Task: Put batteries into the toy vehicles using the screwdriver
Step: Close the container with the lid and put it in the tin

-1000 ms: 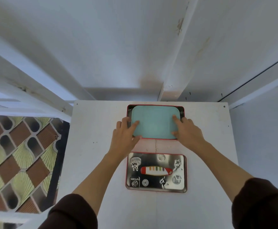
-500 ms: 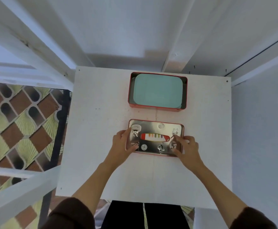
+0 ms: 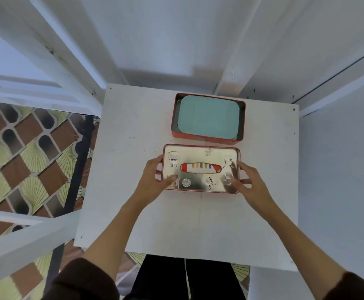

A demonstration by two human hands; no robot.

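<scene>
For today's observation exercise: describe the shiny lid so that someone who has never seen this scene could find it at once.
On the white table lie two rectangular red-edged tins. The lid is the nearer, held between the left hand and right hand. Unlike the box with its teal insert, it is mirror-silver with a striped sticker.

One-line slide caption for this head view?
Both hands, left and right, grip the ends of the silver lid before the open red tin on the white table.
</scene>
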